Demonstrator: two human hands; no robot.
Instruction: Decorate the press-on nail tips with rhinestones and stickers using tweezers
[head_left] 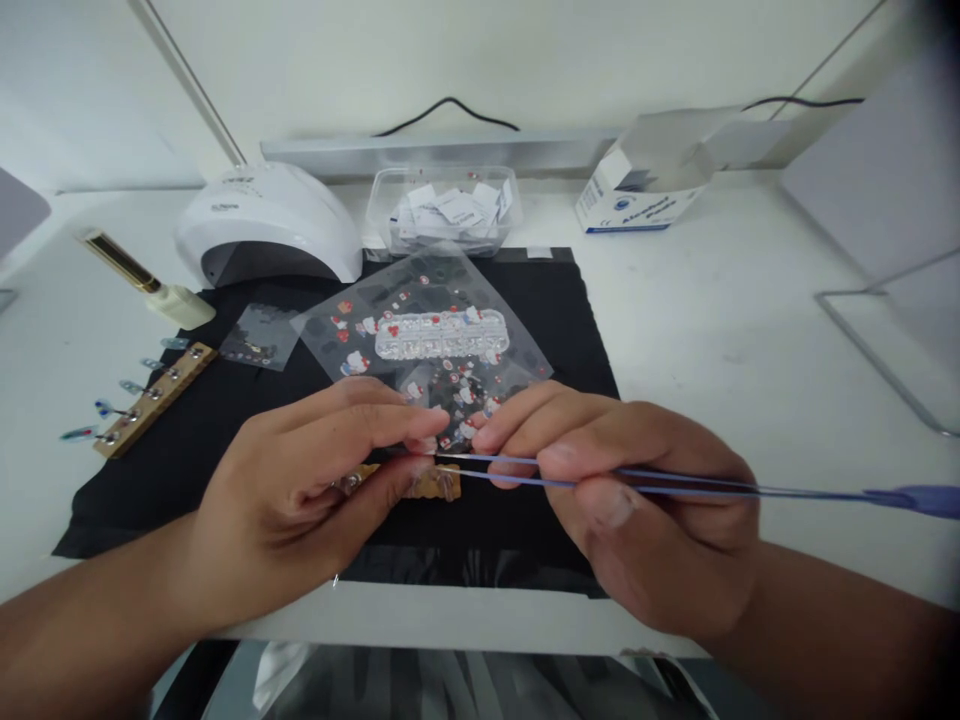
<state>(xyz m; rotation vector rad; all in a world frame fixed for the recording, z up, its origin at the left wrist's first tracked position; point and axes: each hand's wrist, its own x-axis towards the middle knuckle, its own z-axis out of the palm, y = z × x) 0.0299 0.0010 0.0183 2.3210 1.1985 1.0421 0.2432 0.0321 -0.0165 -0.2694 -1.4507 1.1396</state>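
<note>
My right hand (637,490) holds a pair of purple tweezers (675,484), whose tips point left and reach the fingertips of my left hand. Thumb and fingers of my left hand (322,490) are pinched together at those tips; what they grip is too small to make out. Beneath and just beyond both hands lies a clear sticker sheet (420,290) with red and white figures, a clear case of small gems (442,335) showing on it. Partly hidden behind my left hand is a small gold-coloured holder (436,482) on the black mat (510,530).
At the left stand a wooden rack (154,402) with nail tips and a cream polish bottle (184,306). Behind are a white nail lamp (270,220), a clear tub (450,212) of packets and an alcohol pads box (645,190). A small clear bag (261,337) lies on the mat.
</note>
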